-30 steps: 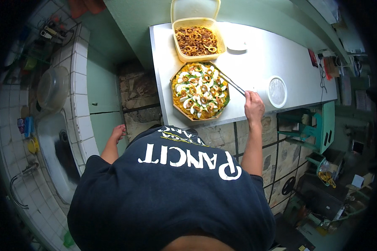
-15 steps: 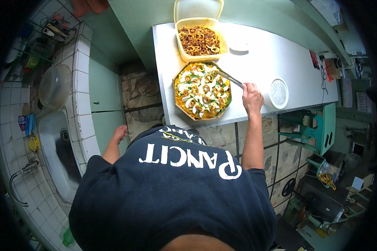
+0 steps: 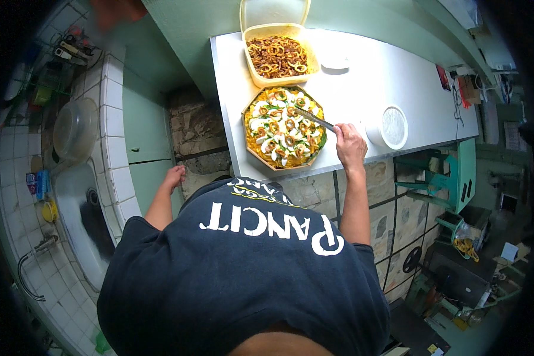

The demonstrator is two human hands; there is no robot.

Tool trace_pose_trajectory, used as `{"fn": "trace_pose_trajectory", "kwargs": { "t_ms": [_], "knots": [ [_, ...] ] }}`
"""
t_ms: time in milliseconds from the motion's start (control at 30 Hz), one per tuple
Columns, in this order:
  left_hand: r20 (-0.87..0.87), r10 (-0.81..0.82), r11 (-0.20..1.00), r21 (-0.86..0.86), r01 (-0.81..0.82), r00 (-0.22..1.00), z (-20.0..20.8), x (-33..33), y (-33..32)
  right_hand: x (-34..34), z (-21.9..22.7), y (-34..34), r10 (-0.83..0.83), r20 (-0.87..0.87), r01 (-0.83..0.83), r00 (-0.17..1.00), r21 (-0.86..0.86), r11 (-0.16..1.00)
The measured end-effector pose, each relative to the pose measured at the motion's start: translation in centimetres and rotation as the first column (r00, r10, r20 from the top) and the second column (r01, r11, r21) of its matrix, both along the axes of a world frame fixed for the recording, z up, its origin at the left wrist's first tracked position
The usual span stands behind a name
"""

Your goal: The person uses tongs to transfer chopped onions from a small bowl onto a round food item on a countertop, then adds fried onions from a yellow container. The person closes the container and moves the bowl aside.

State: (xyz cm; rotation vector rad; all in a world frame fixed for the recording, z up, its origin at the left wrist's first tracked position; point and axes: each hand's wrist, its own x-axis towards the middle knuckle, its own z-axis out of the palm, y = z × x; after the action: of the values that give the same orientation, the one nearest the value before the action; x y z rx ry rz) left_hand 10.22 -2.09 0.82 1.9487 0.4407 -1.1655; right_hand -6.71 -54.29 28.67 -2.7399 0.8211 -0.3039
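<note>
My right hand (image 3: 351,145) grips a pair of metal tongs (image 3: 320,120), their tips down on the food in an octagonal tray (image 3: 253,156). Yellow noodles (image 3: 310,155) fill this tray, topped with white egg pieces, green bits and brown rings that look like squid. Behind it stands a pale yellow plastic container (image 3: 311,64), its lid (image 3: 275,10) tipped up at the back. More brown and tan rings (image 3: 277,56) lie inside. My left hand (image 3: 175,177) hangs beside my body, away from the table, its fingers curled with nothing visible in them.
The white table (image 3: 374,77) carries a white round tub (image 3: 393,127) right of my hand and a small white dish (image 3: 336,63) behind. A green plastic stool (image 3: 445,172) stands at the right. On the left are a tiled counter with a sink (image 3: 83,202) and a clear basin (image 3: 75,130).
My right hand has moved slightly left, bringing the tong tips from the tray's upper right further over the topping. My left hand has shifted a little up and right, its fingers still curled.
</note>
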Motion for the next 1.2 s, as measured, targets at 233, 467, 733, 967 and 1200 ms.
{"fn": "trace_pose_trajectory", "kwargs": {
  "t_ms": [233, 467, 733, 967, 1200],
  "knots": [
    [-0.013, -0.010, 0.999, 0.047, 0.010, 1.000, 0.0, -0.9, 0.9, 0.3, -0.3, -1.5, -0.034, 0.054, 0.037, 0.998, -0.052, 0.998],
    [0.302, -0.216, 0.976, 0.090, 0.198, 0.928, 0.2, 0.3, -0.2, 0.8, -1.3, -2.5, -0.029, 0.094, 0.034, 0.995, -0.045, 0.998],
    [0.962, 0.084, 0.902, 0.038, 0.431, -0.260, 21.6, 19.9, -28.6, -6.6, -2.2, -5.6, -0.354, 0.413, 0.194, 0.839, 0.380, 0.904],
    [0.828, -0.384, 0.769, 0.532, 0.356, -0.408, 29.7, 31.2, -42.2, -15.2, -2.9, -1.7, -0.721, 0.288, 0.438, 0.631, 0.634, 0.637],
    [0.742, -0.559, 0.686, 0.665, 0.295, -0.371, 27.6, 34.1, -45.5, -12.8, -1.9, 6.4, -0.421, 0.198, 0.322, 0.885, 0.394, 0.861]
  ]
}}
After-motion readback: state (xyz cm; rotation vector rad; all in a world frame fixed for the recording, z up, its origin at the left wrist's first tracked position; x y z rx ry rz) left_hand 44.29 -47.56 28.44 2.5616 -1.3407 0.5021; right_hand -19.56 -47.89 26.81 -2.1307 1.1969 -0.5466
